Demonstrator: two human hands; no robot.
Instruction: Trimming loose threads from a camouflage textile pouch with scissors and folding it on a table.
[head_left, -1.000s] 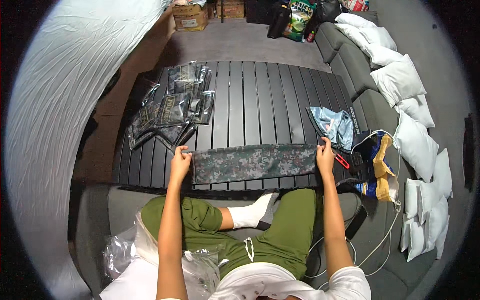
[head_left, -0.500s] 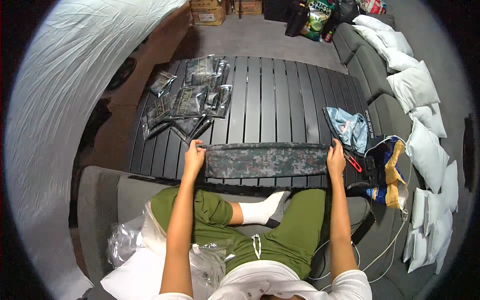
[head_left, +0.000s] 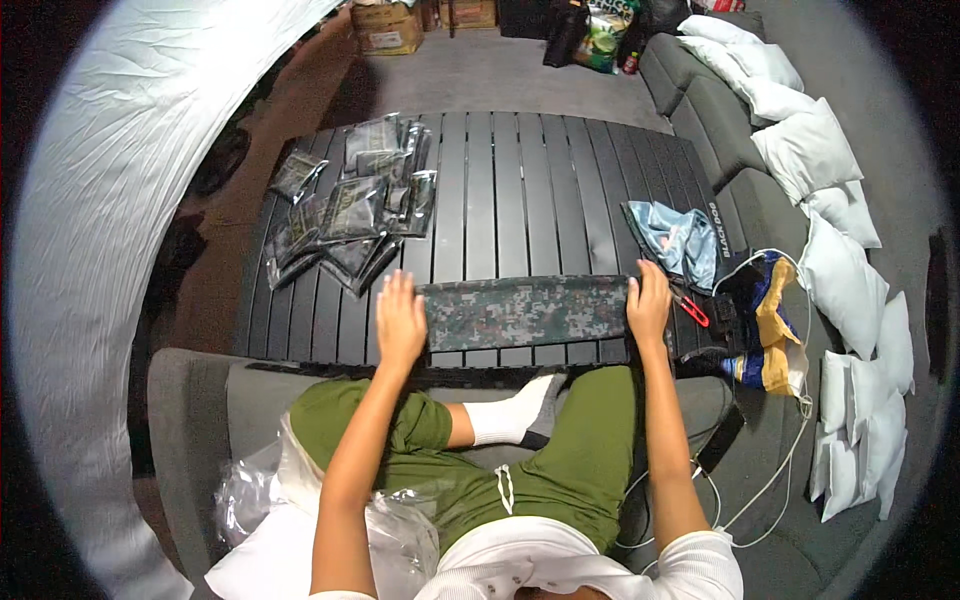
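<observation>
A long strip of folded camouflage cloth point(head_left: 530, 312) lies flat across the near edge of the dark slatted table, its digital pattern in green, brown and grey. My left hand point(head_left: 402, 318) rests at the strip's left end, with fingers stretched out flat. At the opposite end my right hand point(head_left: 649, 302) lies over the cloth's edge, its fingers extended and slightly curved. The underside of both palms is hidden. Just right of my right hand is a pair of red-handled thread snips point(head_left: 692, 308).
Clear-wrapped dark packets point(head_left: 355, 205) are heaped on the table's point(head_left: 510, 190) left side. A light blue cloth bag point(head_left: 682, 240) sits at the right, beside a blue-and-yellow package point(head_left: 778, 330) and white cables. White pillows point(head_left: 850, 285) line the grey sofa. Clear plastic point(head_left: 395, 530) lies by my lap.
My left hand has gone from pinching the cloth's left corner to lying flat with fingers stretched. My right fingers have also loosened from the corner. The whole view has shifted slightly.
</observation>
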